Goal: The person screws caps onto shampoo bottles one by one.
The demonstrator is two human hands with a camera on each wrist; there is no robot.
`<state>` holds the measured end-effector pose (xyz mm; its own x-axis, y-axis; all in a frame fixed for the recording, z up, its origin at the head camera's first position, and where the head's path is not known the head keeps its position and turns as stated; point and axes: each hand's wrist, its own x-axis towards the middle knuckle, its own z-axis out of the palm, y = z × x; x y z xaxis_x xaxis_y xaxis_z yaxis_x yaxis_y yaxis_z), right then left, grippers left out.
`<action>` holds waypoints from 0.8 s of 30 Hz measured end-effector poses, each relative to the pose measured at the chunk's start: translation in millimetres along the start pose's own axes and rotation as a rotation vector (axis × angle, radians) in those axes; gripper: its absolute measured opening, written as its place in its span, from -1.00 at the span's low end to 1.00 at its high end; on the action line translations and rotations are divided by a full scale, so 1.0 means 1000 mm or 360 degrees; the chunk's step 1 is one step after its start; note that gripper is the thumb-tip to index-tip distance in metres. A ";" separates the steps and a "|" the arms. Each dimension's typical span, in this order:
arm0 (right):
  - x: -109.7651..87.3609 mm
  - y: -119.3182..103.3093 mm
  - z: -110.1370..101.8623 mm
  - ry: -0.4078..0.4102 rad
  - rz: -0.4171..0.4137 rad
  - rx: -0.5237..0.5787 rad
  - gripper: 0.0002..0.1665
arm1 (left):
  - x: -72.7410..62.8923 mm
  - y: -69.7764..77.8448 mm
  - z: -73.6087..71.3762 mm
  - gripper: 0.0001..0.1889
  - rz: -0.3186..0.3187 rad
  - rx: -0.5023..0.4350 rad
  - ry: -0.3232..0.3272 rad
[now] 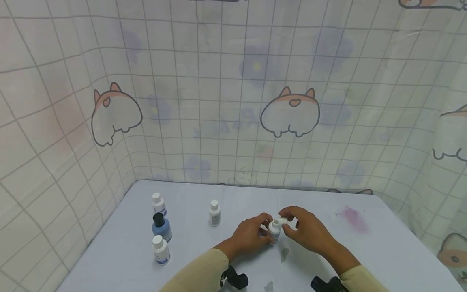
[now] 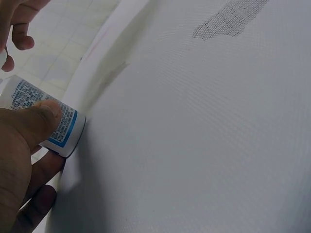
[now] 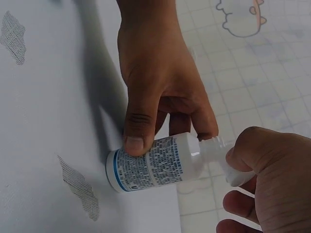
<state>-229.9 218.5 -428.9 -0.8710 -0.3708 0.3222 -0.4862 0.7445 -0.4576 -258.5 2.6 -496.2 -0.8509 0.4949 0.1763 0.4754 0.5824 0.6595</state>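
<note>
A small white bottle [image 1: 274, 231] with a blue-edged printed label stands upright on the table, its threaded neck bare. My left hand [image 1: 252, 234] grips it round the body, thumb across the label [image 3: 151, 164]. Right beside the open mouth, my right hand [image 1: 305, 228] pinches a white cap [image 3: 237, 174] between thumb and fingers. In the left wrist view the bottle [image 2: 68, 124] shows its base at the table surface, and only part of the right hand [image 2: 19, 29] appears at the top left corner.
Left on the white table [image 1: 197, 251] stand two white capped bottles [image 1: 161, 250] and a blue bottle [image 1: 162, 228] with a black cap between them. Another white bottle [image 1: 214, 214] stands nearer the middle. A patterned curtain [image 1: 226, 101] hangs behind the table's far edge.
</note>
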 end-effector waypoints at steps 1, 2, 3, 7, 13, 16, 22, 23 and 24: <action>0.001 -0.001 0.000 0.0002 -0.0003 -0.0003 -0.64 | 0.000 0.000 0.000 -0.53 -0.0001 -0.0002 -0.0001; 0.001 -0.002 0.000 0.0001 -0.0004 -0.0005 -0.64 | 0.000 0.000 0.000 -0.53 -0.0002 -0.0003 -0.0001; 0.002 -0.002 0.000 -0.0001 -0.0008 -0.0004 -0.64 | 0.000 0.000 0.000 -0.53 -0.0005 -0.0002 -0.0002; 0.004 -0.005 0.001 -0.0003 -0.0021 -0.0003 -0.63 | 0.000 -0.001 0.001 -0.52 -0.0017 0.0004 -0.0006; 0.007 -0.008 0.003 -0.0025 -0.0035 0.0025 -0.62 | 0.002 -0.003 0.003 -0.50 -0.0025 0.0007 -0.0005; 0.009 -0.009 0.005 -0.0044 -0.0032 0.0035 -0.61 | 0.002 -0.004 0.004 -0.49 -0.0021 0.0006 0.0004; 0.011 -0.010 0.007 -0.0064 -0.0021 0.0022 -0.65 | 0.001 -0.004 0.003 -0.48 -0.0040 -0.0014 -0.0003; 0.011 -0.010 0.007 -0.0064 -0.0021 0.0021 -0.67 | 0.002 -0.004 0.003 -0.49 -0.0045 -0.0014 -0.0007; 0.011 -0.011 0.007 -0.0064 -0.0021 0.0018 -0.69 | 0.002 -0.004 0.003 -0.49 -0.0049 -0.0012 -0.0009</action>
<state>-234.9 202.8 -426.2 -0.8666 -0.4027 0.2948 -0.4982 0.7332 -0.4628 -261.1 3.6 -500.5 -0.8638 0.4805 0.1518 0.4473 0.5926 0.6699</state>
